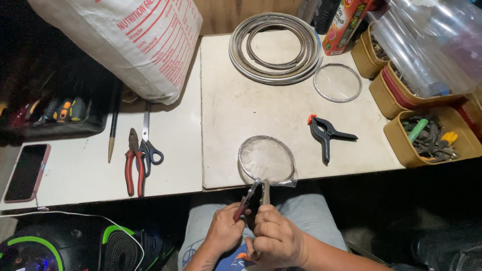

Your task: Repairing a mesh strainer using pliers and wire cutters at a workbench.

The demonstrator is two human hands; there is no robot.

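Your 2 bare hands meet low in the view, above your lap, at the near edge of a worn white tabletop. Your left hand is closed around the red handles of a pair of small pliers, whose nose points up toward a round wire-rimmed mesh sieve disc wrapped in clear film. Your right hand is closed around the disc's narrow metal stem. The disc lies flat on the table edge, stem overhanging toward you.

The step in hand looks like gripping or bending the stem where it joins the rim. The pliers' tip is too small to tell whether it is biting the metal. A next move would call for a steady right-hand hold so the rim does not twist.

To the right, 3 tan plastic tubs sit in a row. The nearest tub holds dark screws or bits plus a green and a yellow piece. The 2 farther ones are mostly hidden under a clear plastic bag.

Also on the table: a black spring clamp with orange tips, a second wire-rimmed disc, and a stack of coiled metal hoops.
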